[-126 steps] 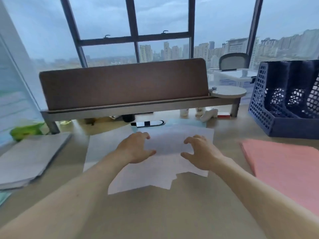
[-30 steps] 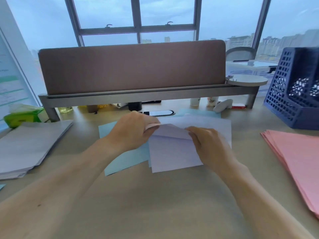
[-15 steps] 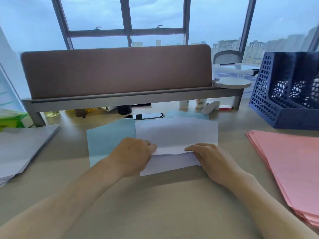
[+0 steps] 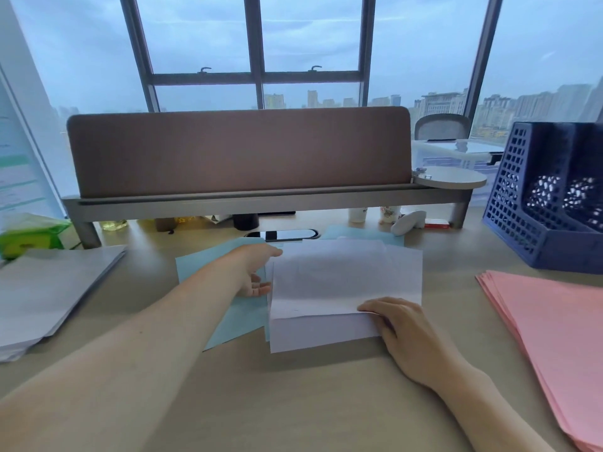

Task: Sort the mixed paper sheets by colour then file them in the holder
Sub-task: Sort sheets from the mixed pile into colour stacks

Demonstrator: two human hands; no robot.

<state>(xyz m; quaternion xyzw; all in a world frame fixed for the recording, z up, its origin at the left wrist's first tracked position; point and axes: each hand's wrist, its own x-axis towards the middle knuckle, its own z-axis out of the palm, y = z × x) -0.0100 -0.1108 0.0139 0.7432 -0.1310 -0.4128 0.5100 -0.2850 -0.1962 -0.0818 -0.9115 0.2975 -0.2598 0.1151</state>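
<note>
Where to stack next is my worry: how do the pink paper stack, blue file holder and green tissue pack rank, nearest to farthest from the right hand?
From the right hand:
1. Pink paper stack, just to its right on the desk.
2. Blue file holder, far right, behind the stack.
3. Green tissue pack, at the far left edge.

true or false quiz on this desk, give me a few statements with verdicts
1. The pink stack lies right of the white sheets. True.
2. The file holder has pink sheets in it. False: no paper shows in it; the pink stack lies on the desk.
3. The left hand rests on the pink stack. False: it is at the white sheets' left edge, above a blue sheet.
4. The right hand touches the white sheets' near edge. True.
</note>
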